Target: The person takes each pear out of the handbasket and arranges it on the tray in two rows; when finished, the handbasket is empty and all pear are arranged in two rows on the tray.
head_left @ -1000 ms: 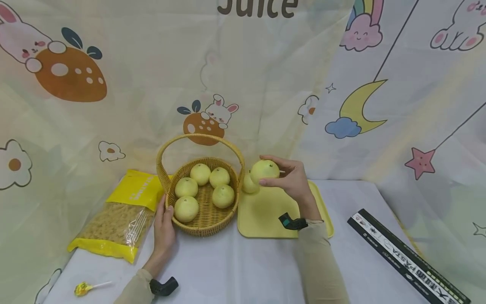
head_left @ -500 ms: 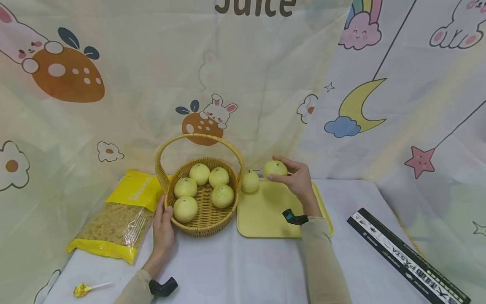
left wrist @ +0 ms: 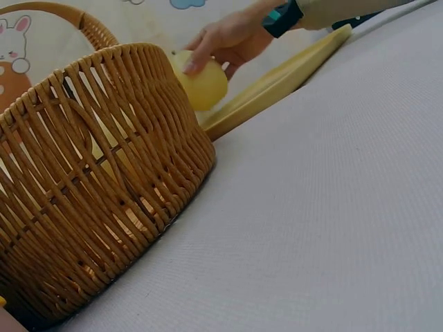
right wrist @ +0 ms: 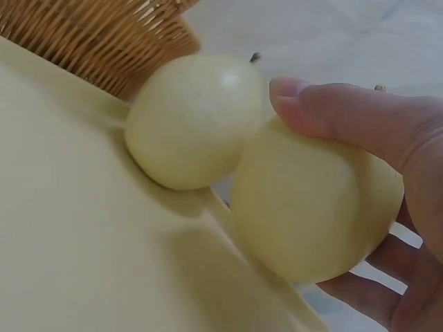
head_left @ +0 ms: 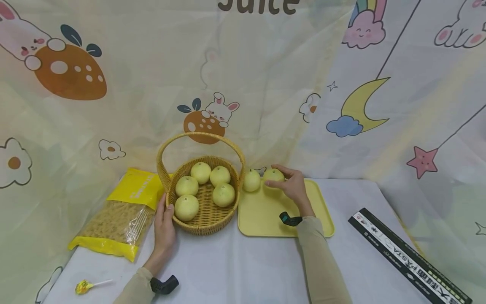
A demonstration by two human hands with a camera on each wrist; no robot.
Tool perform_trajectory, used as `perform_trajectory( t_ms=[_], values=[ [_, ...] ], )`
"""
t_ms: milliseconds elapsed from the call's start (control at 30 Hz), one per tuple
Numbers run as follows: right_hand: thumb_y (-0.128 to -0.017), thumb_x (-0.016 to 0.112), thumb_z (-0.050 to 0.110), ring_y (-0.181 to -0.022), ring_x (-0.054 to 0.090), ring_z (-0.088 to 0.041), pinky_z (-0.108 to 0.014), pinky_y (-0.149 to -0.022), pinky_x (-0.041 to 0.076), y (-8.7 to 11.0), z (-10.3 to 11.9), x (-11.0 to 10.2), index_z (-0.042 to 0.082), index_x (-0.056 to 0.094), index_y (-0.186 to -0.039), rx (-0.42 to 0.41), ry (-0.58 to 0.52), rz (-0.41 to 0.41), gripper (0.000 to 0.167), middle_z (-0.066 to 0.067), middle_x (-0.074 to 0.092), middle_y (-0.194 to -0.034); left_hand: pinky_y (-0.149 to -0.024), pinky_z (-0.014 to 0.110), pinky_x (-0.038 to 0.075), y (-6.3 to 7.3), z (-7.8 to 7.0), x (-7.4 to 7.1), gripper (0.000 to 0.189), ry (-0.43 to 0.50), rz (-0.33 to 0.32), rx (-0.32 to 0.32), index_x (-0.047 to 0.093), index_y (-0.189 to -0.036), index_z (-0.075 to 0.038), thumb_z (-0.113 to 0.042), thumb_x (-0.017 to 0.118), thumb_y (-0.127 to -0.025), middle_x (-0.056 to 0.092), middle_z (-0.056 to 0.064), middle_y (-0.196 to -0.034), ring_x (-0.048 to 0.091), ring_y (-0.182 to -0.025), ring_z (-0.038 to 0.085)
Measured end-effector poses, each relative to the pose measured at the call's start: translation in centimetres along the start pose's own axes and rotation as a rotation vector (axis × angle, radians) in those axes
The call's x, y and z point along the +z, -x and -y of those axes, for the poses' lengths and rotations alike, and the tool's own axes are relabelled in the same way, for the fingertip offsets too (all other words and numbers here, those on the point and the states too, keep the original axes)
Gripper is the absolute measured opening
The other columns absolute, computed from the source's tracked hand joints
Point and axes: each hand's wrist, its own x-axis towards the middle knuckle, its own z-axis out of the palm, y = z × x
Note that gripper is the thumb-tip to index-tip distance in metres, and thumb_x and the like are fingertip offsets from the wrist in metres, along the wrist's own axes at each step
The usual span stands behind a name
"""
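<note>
Pear [head_left: 274,174] in R hand [head_left: 294,185], pinched btwn thumb & fingers, nr 2nd pear [head_left: 251,180].

Basket [left wrist: 104,159] cropped in wrist cams, wall txt [head_left: 260,6] cropped at top

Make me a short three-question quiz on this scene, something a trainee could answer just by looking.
1. Count: how many pale yellow fruits sit in the wicker basket?
2. True or false: in the head view, the long black box lies to the right of the yellow tray.
3. Multiple choice: what is the right hand holding?
A. The lollipop
B. A single fruit
C. The basket's handle

Key:
1. Five.
2. True.
3. B.
</note>
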Motion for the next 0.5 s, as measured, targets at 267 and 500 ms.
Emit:
perform_trajectory(
  t_ms=[267, 500],
  values=[
    [-0.078, 0.097, 0.030, -0.129, 0.065, -0.029, -0.019, -0.086, 0.056, -0.4, -1.4, 0.6, 0.011, 0.070, -0.141, 0.036, 0.026, 0.044, 0.071, -0.007, 0.067, -0.147, -0.136, 0.047, 0.011, -0.1, -0.1, 0.1, 0.059, -0.001, -0.002, 0.007, 0.017, -0.172, -0.025, -0.035, 0.033, -0.116, 0.014, -0.001, -0.179, 0.012, -0.165, 0.021],
    [-0.088, 0.090, 0.029, -0.143, 0.055, -0.033, -0.045, -0.110, 0.052, -0.5, -2.5, 0.7, 0.014, 0.061, -0.151, 0.003, 0.025, 0.128, 0.070, -0.008, 0.057, -0.158, -0.136, 0.048, 0.011, -0.1, -0.1, 0.0, 0.060, -0.012, -0.003, 0.008, 0.016, -0.172, -0.023, -0.035, 0.033, -0.116, 0.013, 0.000, -0.179, 0.011, -0.165, 0.022]
  ],
)
